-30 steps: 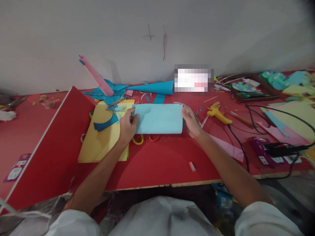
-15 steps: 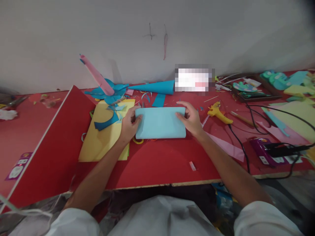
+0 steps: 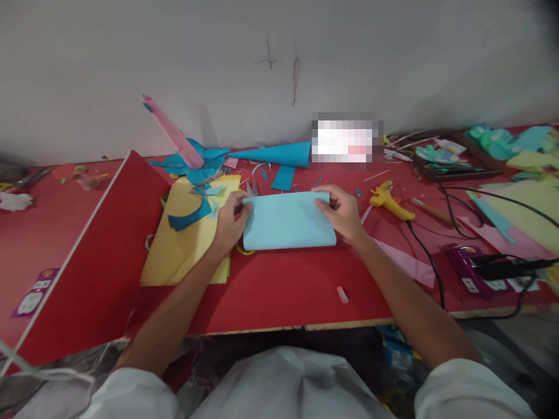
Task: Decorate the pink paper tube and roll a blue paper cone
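Observation:
A folded sheet of light blue paper [image 3: 288, 221] is held between my two hands above the red table, its rounded fold towards me. My left hand [image 3: 232, 221] pinches its upper left corner, thumb on the near face. At the upper right corner my right hand [image 3: 343, 212] grips it, the thumb in front and the fingers behind. Partly under the paper lies a pair of scissors [image 3: 252, 189]; the blades show beyond it and a bit of yellow handle shows on the near side.
Yellow sheets [image 3: 183, 256] with blue offcuts lie left, beside an upright red board [image 3: 100, 262]. Behind are a blue paper cone [image 3: 283, 155] and a pink paper roll [image 3: 174, 134]. To the right sit a yellow glue gun [image 3: 391, 201], its black cable, and a purple power strip [image 3: 467, 270].
The paper's near folded edge has shifted slightly towards me and to the right, and more of its face shows. Both hands keep their hold; the scissor blades show more.

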A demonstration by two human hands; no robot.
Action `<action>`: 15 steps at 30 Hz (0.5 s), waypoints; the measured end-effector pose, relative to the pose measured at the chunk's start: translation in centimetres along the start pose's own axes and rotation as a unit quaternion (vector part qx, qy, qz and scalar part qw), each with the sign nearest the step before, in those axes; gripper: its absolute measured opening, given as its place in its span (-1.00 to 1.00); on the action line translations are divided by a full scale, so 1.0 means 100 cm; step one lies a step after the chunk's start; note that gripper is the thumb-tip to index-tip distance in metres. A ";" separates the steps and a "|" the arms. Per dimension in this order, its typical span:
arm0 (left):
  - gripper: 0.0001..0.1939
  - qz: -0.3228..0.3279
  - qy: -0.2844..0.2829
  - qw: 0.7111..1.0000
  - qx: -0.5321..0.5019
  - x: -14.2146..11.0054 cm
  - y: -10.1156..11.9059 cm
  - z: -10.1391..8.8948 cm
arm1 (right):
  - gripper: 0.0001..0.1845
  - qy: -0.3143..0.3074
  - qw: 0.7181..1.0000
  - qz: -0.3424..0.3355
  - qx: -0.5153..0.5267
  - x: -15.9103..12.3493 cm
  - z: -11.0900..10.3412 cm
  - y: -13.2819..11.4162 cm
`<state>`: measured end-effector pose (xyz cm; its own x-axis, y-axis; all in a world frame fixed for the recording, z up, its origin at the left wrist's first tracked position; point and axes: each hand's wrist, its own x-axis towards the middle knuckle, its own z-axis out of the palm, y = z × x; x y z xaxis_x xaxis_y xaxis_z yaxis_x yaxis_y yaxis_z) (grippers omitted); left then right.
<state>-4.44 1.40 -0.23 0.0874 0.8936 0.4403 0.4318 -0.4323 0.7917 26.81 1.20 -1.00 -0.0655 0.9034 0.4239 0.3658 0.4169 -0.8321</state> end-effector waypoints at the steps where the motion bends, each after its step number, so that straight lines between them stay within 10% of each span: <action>1: -0.75 0.002 0.002 1.000 0.001 0.000 0.000 0.000 | -0.69 0.001 1.000 0.001 -0.002 0.000 0.000 0.000; 15: -0.66 0.008 -0.013 1.000 0.009 0.000 -0.001 -0.002 | -0.66 0.002 1.000 -0.009 -0.027 0.003 -0.002 0.000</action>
<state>-4.67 1.42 -0.28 0.1183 0.8894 0.4415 0.4455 -0.4449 0.7769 27.00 1.40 -0.78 -0.0689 0.8949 0.4408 0.4138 0.4277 -0.8036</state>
